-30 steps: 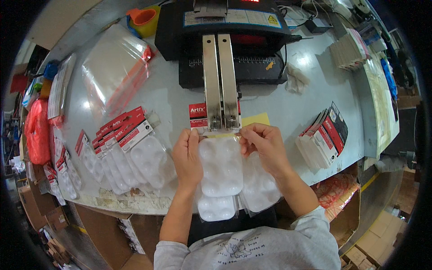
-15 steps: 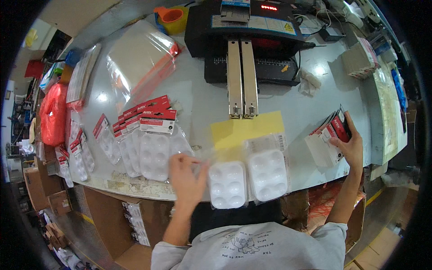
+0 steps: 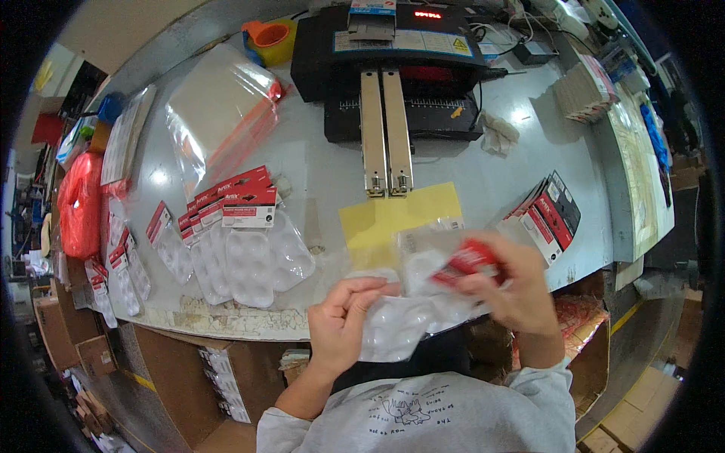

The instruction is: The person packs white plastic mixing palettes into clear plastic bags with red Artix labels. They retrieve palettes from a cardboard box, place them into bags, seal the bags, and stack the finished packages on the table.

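At the table's front edge my left hand pinches the upper edge of a clear bag with a white six-well paint palette inside. The palette tilts toward me. My right hand, smeared by motion, grips a red header card just above and to the right of that bag. Behind it lies a second bagged palette, partly covered by the card and my right hand. To the right stands a fanned stack of red, white and black header cards. A yellow sheet lies beyond the palettes.
A black sealing machine with two metal arms stands at the back. Several carded palettes lie at left, below a pile of clear bags. A red plastic bag sits at the far left.
My right hand has left the card stack with a red card and swung left to the bagged palettes. My left hand has moved right and taken hold of the nearer bag, tilting it.
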`<state>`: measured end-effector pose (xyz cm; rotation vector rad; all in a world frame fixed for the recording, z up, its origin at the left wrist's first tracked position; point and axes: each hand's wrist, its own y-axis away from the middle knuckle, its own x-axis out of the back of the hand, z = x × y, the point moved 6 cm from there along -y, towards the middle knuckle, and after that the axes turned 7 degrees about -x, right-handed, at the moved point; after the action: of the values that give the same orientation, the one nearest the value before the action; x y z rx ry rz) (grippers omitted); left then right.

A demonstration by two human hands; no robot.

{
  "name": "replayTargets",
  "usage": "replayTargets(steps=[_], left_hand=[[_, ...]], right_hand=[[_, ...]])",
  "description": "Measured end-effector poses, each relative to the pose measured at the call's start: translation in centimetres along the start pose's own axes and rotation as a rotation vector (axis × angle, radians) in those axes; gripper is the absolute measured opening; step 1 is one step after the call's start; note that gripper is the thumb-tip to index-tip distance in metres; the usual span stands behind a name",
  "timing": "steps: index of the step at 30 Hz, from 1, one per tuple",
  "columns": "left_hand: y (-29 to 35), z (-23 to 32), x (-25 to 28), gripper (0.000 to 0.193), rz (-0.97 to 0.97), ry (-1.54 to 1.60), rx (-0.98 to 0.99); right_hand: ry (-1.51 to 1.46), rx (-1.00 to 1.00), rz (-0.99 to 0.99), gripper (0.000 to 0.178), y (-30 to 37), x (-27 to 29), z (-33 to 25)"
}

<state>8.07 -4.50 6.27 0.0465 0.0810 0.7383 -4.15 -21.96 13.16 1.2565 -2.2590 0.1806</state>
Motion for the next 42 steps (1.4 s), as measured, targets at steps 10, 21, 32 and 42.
replayTargets(steps=[10,21,32,42], left_hand=[[-0.3,0.6,0.1,0.009,-0.003,-0.316,-0.092],[-0.8,-0.2,1.9,0.022,0.269,-0.191,-0.086],[-5.0,-3.2,1.3,0.025,0.169,-0.361,-0.024],[-10.0,-5.4,1.5,0.03,0.207,-0.322,-0.023]], right_hand=[[-0.046,-0.002,-0.227,0.023,-3.0,-4.4,-0.4],[-0.358,-0.418,-0.259,0.02,-2.0,-4.9,5.2],[-0.826,-0.516,-0.162,0.019,-3.9,-7.3,7.8],[-0.9,-0.441,0.0,0.019,-7.9,-7.5,10.0]])
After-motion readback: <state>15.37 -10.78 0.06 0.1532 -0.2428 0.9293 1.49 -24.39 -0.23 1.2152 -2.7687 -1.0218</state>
